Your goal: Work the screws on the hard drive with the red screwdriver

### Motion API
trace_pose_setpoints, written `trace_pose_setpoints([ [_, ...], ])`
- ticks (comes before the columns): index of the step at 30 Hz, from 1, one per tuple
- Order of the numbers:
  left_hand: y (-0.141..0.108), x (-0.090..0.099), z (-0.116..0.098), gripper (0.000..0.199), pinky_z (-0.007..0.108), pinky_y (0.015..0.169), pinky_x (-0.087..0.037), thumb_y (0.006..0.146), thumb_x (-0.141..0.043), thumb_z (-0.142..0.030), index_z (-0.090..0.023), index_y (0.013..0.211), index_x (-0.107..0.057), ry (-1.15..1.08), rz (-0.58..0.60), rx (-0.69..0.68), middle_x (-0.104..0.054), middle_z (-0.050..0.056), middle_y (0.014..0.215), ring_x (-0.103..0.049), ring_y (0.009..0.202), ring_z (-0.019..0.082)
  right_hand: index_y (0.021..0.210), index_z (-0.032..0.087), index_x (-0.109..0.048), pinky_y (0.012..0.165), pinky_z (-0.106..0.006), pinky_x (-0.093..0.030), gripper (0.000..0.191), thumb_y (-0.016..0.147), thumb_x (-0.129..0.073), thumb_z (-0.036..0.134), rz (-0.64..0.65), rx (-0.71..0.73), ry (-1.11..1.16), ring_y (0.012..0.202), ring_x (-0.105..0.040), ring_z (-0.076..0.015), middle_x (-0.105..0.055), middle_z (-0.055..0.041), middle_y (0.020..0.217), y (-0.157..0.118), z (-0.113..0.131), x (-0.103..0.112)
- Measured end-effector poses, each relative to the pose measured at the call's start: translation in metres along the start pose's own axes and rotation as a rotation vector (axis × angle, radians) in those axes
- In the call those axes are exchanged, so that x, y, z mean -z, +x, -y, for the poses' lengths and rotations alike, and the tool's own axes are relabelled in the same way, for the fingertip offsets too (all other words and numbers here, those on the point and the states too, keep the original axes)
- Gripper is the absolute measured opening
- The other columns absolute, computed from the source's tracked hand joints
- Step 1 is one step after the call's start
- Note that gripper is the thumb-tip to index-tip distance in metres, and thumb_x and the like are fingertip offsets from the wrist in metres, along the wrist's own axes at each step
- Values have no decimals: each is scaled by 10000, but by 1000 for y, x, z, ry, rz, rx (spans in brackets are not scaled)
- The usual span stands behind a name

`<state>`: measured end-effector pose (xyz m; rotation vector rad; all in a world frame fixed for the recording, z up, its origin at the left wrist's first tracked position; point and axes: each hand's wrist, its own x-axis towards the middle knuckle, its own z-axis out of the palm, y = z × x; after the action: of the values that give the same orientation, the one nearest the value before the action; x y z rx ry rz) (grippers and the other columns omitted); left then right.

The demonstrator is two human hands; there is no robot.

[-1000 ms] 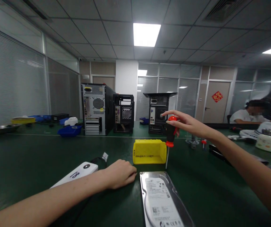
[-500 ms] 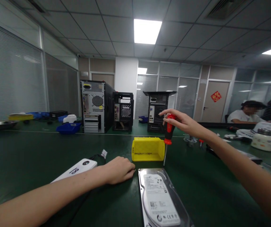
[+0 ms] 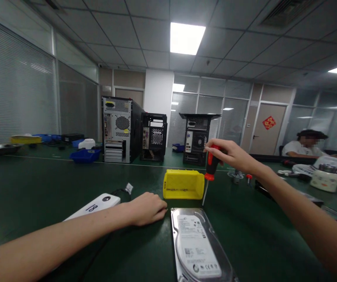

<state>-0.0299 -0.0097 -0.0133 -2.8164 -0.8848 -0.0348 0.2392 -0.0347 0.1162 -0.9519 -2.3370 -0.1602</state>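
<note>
My right hand [image 3: 225,154] grips the top of a red-and-black screwdriver [image 3: 212,166], its fingers closed round the handle. The shaft points down, slightly tilted, with its tip near the far right corner of a hard drive [image 3: 196,244]. Whether the tip touches the drive, I cannot tell. The silver drive lies flat, white label up, in front of me. My left hand [image 3: 149,208] rests on the table just left of the drive, its fingers curled; what they hold, if anything, is hidden. Behind the drive, a yellow bin [image 3: 183,185] lies with its opening toward me.
A white box marked 18 [image 3: 98,205] lies partly under my left forearm. Computer cases [image 3: 118,131] stand along the back beside a blue tray [image 3: 84,156]. At right are a cream pot [image 3: 325,179] and a seated person [image 3: 305,145] across the table.
My right hand's fingers have closed round the screwdriver handle, where before they were looser and more spread. The screwdriver leans a little more. My left hand stays beside the drive.
</note>
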Motion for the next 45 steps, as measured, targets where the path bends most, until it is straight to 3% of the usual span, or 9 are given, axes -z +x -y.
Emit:
trace_pose_setpoints([
  [5,1,-1,1,309,295,620,-449,874,-325,-321,-187,788,-590,-5,1,0,-644,44,749,-609,657,189,656,161,-445,544,-231,-307,250,862,-412,297,-125,104,-152,556,-392,-95,-409,20,596,2,0,-2],
  [11,1,2,1,330,291,629,-447,878,-316,-332,-191,795,-602,-76,26,10,-639,44,752,-601,660,178,849,157,-494,561,-236,-340,248,901,-289,287,-31,44,-47,593,-454,-111,-496,-8,693,-1,4,0],
  [15,0,1,6,322,270,617,-435,871,-327,-336,-191,770,-596,-111,17,-2,-635,34,733,-593,637,167,982,165,-466,567,-245,-337,251,900,-308,342,-63,11,-167,560,-454,-115,-486,4,658,-1,2,0],
  [20,0,-1,11,307,239,564,-408,857,-355,-332,-187,715,-585,-135,42,1,-632,32,698,-580,605,157,773,180,-485,583,-253,-332,271,885,-339,378,7,27,-323,597,-476,-133,-508,-13,663,0,-2,4],
  [22,0,-2,11,298,238,567,-407,855,-357,-329,-189,727,-587,-134,42,6,-635,32,709,-582,614,158,776,183,-480,576,-256,-329,288,891,-311,385,2,-3,-338,584,-477,-136,-501,-9,645,-1,-3,4],
  [28,0,-1,12,305,242,590,-404,868,-337,-336,-188,749,-576,-166,35,-16,-618,24,705,-578,618,152,998,192,-460,598,-266,-339,307,914,-217,358,-46,-63,-268,591,-496,-144,-497,0,647,-2,-5,0],
  [37,3,3,20,320,204,539,-362,866,-366,-369,-176,651,-503,-286,92,-53,-530,-13,609,-514,549,110,788,184,-480,564,-251,-333,328,891,-284,425,-98,-100,-151,558,-442,-121,-439,18,606,-1,-4,-2],
  [41,2,4,19,312,205,542,-369,872,-355,-363,-178,685,-522,-304,110,-48,-537,-10,626,-514,554,110,901,180,-483,573,-255,-379,334,909,-221,388,-66,-121,58,612,-477,-128,-492,-7,722,0,-7,-6],
  [45,2,5,18,314,212,551,-371,870,-361,-365,-177,678,-524,-284,119,-53,-538,-8,624,-513,556,115,911,163,-507,705,-286,-422,291,889,-313,380,-141,-90,227,776,-511,-152,-520,-47,865,4,-10,-14],
])
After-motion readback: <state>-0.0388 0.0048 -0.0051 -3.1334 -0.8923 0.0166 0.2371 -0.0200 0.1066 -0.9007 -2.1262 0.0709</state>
